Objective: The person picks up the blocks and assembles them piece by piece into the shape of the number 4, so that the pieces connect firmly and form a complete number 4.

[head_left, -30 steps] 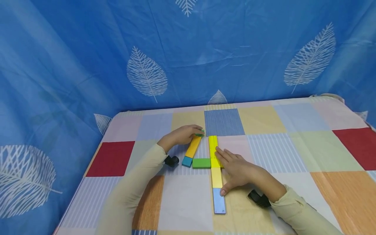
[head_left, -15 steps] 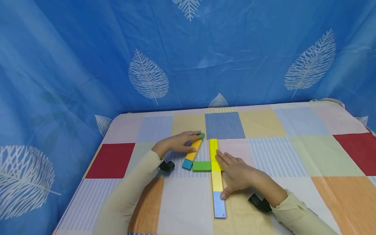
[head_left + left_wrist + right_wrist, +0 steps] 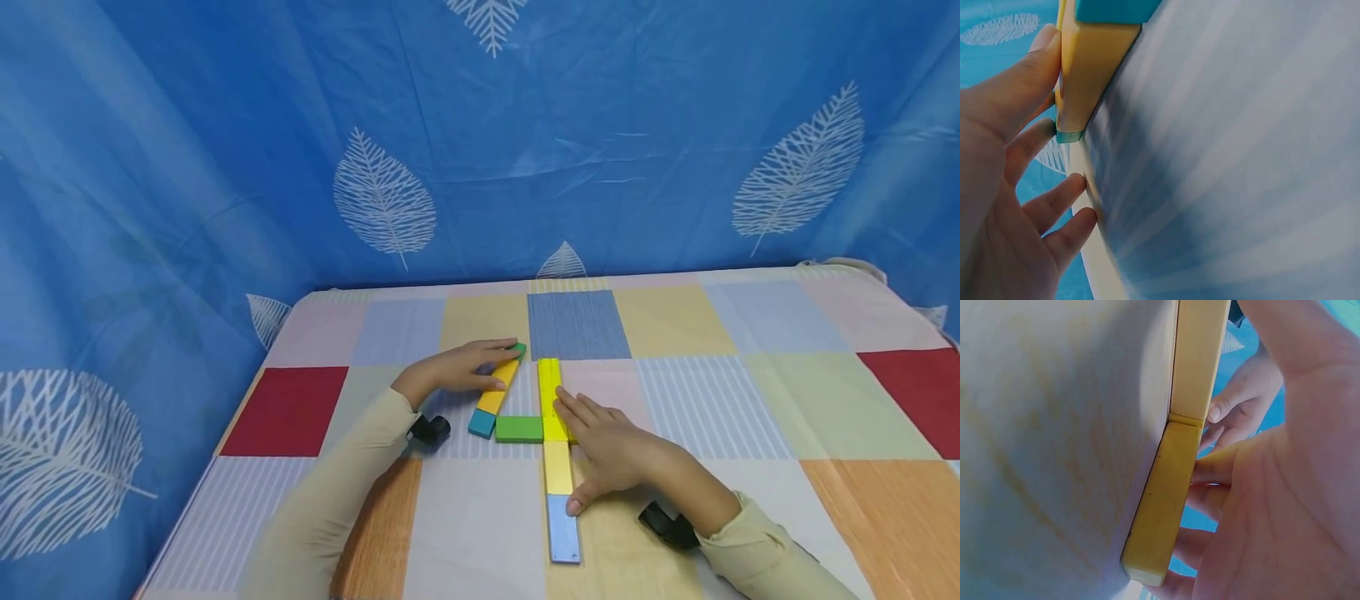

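In the head view my left hand (image 3: 459, 367) rests its fingers on a slanted strip of wooden blocks. The strip has a green end block (image 3: 520, 350), an orange block (image 3: 492, 401) and a teal block (image 3: 482, 423). My thumb touches the orange one. My right hand (image 3: 624, 454), fingers spread, lies along a straight column of blocks: bright yellow blocks (image 3: 550, 392), a pale yellow block (image 3: 557, 468) and a light blue block (image 3: 564, 537). Its thumb touches the blue block. Between strip and column lies a green block (image 3: 519, 429). Another yellow block (image 3: 1163, 500) is partly hidden under the right hand.
A patchwork cloth (image 3: 480, 517) covers the table. Behind it hangs a blue curtain (image 3: 600, 158) with white leaf prints. Black wrist cameras sit under both wrists.
My left hand has drawn back a little from the green end block, and its thumb now shows on the orange block. The right hand keeps its place on the column. The view has tilted slightly.
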`<state>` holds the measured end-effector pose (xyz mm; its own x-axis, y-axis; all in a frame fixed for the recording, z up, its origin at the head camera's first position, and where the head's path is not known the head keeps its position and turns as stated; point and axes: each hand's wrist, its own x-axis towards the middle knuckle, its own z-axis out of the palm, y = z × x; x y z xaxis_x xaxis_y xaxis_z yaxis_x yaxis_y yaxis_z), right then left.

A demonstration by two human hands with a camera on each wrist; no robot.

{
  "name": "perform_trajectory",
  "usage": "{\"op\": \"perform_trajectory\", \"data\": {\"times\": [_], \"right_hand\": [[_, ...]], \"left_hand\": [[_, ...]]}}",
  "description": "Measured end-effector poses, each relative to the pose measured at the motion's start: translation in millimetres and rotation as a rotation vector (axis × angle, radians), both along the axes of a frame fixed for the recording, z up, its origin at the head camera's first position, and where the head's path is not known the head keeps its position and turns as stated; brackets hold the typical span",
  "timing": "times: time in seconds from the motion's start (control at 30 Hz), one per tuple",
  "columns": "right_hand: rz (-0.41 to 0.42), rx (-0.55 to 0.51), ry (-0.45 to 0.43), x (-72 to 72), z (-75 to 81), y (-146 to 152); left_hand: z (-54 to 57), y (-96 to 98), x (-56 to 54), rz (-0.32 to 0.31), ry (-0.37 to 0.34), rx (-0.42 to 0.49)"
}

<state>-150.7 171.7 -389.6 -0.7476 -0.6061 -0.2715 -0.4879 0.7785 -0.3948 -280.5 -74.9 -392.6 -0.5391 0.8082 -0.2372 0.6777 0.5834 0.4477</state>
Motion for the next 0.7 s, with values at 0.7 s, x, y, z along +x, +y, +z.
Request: {"op": "perform_trajectory", "data": {"times": [0.7], "right_hand": [[-0.007, 0.001, -0.015, 0.6, 2.2, 0.4]], "left_hand": [[1.5, 2.8, 1.4, 0.019, 0.011, -0.014]]}}
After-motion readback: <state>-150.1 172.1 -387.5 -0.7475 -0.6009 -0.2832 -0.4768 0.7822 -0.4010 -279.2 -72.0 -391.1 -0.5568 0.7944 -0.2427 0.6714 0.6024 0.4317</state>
